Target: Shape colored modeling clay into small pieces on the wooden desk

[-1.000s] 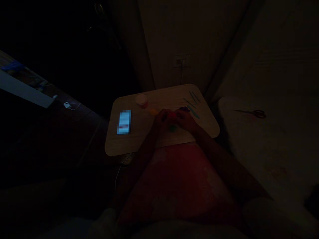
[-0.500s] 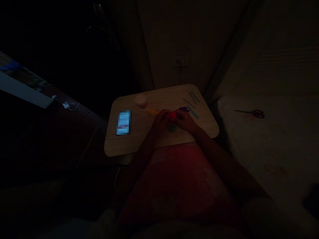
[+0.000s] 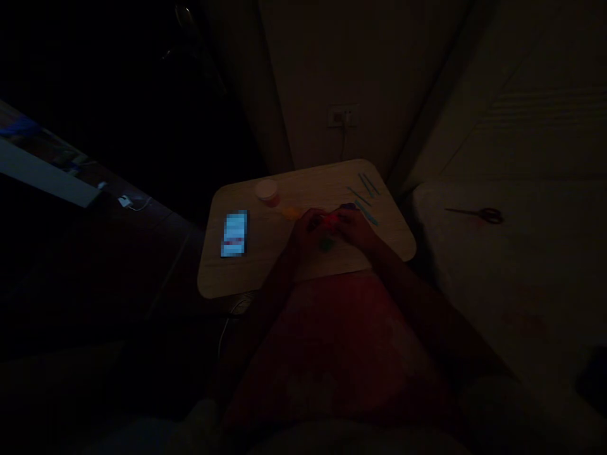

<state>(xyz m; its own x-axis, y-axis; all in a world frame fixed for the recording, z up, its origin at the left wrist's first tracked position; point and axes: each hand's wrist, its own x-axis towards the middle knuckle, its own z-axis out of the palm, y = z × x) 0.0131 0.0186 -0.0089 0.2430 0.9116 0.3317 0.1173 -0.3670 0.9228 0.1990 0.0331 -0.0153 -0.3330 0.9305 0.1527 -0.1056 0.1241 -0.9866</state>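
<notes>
In the dim light, my left hand and my right hand meet over the small table. Their fingers are closed around a lump of red modelling clay, which they partly cover. Green clay lies on the tabletop just below the hands. Yellow clay sits beyond my left hand, and purple clay shows behind my right one. A teal plastic knife rests to the right of the purple piece.
The wooden table also bears a lit phone, a lidded tub and several thin teal sticks. Scissors lie on a pale surface at the right. A wall socket with a plugged-in cord is behind the table.
Both hands stay on the red clay, with small shifts of the fingers; the left fingers look slightly more curled. The scene has become a little darker.
</notes>
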